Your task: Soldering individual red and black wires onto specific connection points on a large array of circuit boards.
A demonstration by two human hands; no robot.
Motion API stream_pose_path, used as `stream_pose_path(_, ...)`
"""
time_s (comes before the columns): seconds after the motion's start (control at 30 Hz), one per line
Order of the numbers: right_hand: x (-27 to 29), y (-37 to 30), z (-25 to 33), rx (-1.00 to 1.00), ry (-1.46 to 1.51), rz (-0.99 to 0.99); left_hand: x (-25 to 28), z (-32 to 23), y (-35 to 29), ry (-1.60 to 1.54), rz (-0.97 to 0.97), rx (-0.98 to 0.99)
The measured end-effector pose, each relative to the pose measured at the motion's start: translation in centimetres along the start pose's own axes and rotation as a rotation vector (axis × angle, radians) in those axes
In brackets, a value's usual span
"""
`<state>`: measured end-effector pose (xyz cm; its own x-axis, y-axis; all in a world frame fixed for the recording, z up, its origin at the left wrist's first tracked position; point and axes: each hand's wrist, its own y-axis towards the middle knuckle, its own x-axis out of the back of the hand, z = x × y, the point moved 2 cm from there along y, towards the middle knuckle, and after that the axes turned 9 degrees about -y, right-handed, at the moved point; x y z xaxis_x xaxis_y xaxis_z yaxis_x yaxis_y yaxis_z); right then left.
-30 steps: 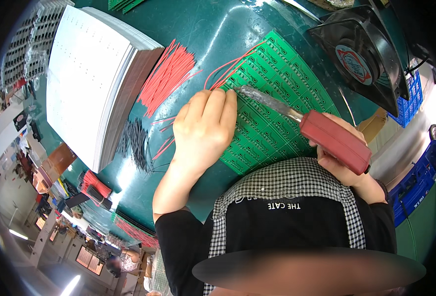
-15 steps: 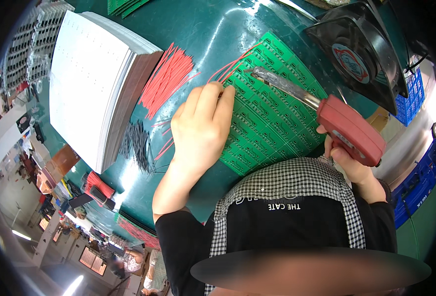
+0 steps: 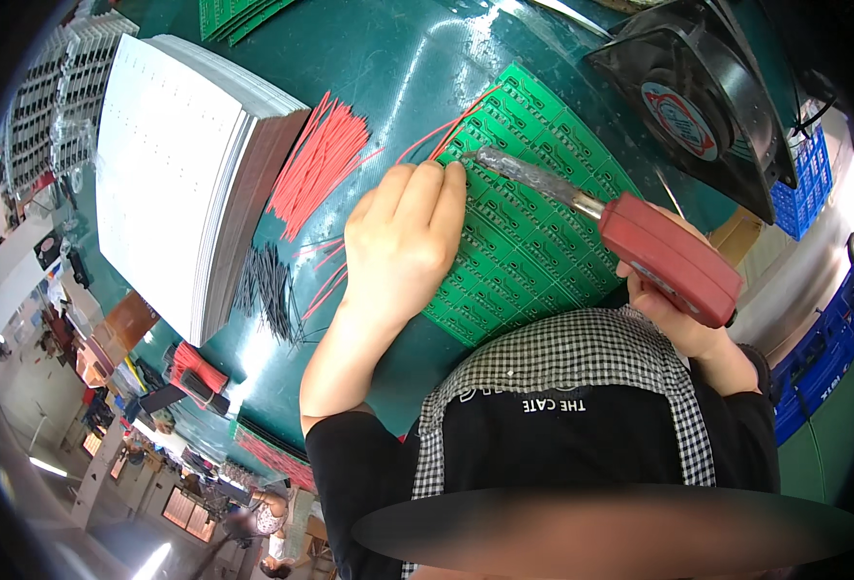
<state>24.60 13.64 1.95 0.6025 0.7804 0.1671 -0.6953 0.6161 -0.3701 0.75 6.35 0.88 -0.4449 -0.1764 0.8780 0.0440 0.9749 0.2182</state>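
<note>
My left hand (image 3: pixel 406 232) is closed, its fingertips pressed together over the left edge of a green circuit board panel (image 3: pixel 553 227). Thin red wires (image 3: pixel 331 282) come out behind the palm, and others (image 3: pixel 443 135) stretch past the fingertips onto the board's upper left edge. The hand hides how the wires lie between the fingers. My right hand (image 3: pixel 667 311) is wrapped round a red soldering gun (image 3: pixel 667 256). Its dark, crusted tip points left and lies close to my left fingertips, above the board; whether it touches a pad cannot be made out.
A pile of loose red wires (image 3: pixel 319 166) and a smaller bunch of black wires (image 3: pixel 268 290) lie left of my left hand. Beyond them stands a tall paper stack (image 3: pixel 171 184). A black fan (image 3: pixel 703 116) is at the upper right, near a blue crate (image 3: pixel 802 188). More green boards (image 3: pixel 243 14) sit at the top.
The soldering gun has moved left, bringing its tip nearer my left fingertips. My left hand has shifted slightly, its fingers drawn closer together, still at the wires.
</note>
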Motion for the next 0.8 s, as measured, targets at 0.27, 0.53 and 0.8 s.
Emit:
stream_pose_path(0.27,-0.07,-0.23,0.11,-0.022,-0.009,-0.038,-0.13,0.00,-0.09,-0.024,-0.008,-0.005)
stream_pose_path(0.53,0.03,0.10,0.09,0.122,-0.202,-0.026,-0.18,-0.20,-0.09,0.022,0.029,0.001)
stream_pose_path(0.8,0.56,-0.39,0.00,-0.005,-0.157,0.002,-0.54,0.14,-0.12,0.131,-0.026,-0.114)
